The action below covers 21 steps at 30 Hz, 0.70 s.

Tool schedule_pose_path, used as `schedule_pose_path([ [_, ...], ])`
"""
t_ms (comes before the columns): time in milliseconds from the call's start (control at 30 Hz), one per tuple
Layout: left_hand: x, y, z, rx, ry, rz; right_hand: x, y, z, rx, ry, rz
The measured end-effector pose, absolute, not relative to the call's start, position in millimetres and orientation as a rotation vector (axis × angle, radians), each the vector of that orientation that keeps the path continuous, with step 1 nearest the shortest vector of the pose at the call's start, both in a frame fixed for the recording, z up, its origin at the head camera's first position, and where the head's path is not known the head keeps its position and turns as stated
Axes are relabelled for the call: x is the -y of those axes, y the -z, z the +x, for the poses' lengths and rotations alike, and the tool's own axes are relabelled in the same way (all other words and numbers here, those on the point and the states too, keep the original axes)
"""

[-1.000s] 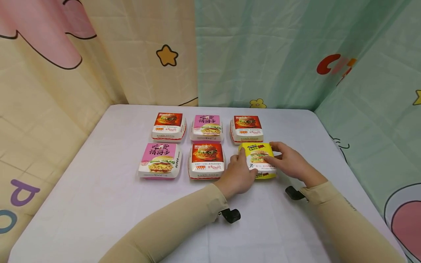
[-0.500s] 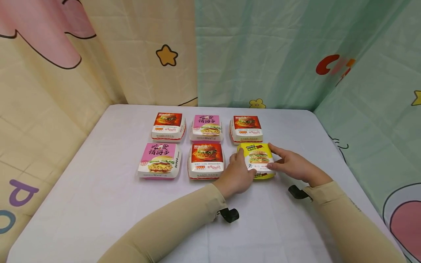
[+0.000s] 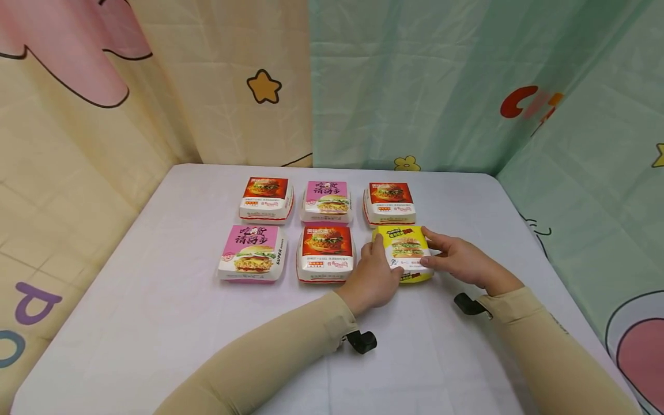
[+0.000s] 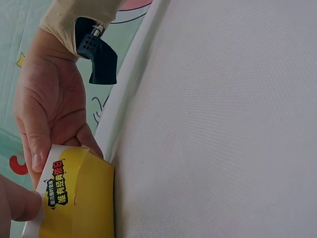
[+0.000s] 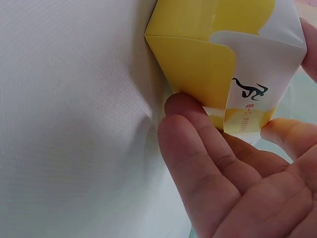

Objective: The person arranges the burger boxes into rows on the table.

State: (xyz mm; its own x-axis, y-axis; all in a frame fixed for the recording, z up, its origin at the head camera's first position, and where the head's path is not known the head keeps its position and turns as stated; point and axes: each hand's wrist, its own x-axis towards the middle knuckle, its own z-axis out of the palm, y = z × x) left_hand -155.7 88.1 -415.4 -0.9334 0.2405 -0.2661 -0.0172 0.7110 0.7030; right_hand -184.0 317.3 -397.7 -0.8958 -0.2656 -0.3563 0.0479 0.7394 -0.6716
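Note:
A yellow-and-white burger box (image 3: 407, 248) sits on the white table at the right end of the front row. My left hand (image 3: 374, 276) holds its left side, thumb toward the near side. My right hand (image 3: 469, 265) holds the right side, thumb at the top edge and fingers along the far right corner. In the left wrist view, the box's yellow side (image 4: 94, 198) faces the camera, and the other hand (image 4: 54, 99) reaches it from above. From the right wrist, the fingers (image 5: 185, 144) lie against the lower side of the box (image 5: 198, 64).
A red burger box (image 3: 327, 253) stands just left of the left hand, and a pink one (image 3: 252, 253) farther left. Behind them is a row of red (image 3: 266, 200), pink (image 3: 325, 202) and red (image 3: 389, 203) boxes. Patterned curtains (image 3: 404, 86) surround the table (image 3: 129, 323).
The yellow box has shifted slightly left. My right thumb has drawn back from the lid's top to its right edge. My left hand has stayed nearly in place.

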Motion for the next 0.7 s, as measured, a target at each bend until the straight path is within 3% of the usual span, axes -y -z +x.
schedule_pose_path([
  [700, -87.5, 415.4, -155.7, -2.573, -1.069, 0.170, -314.6, 394.6, -183.1, -2.501, 0.976, -0.178],
])
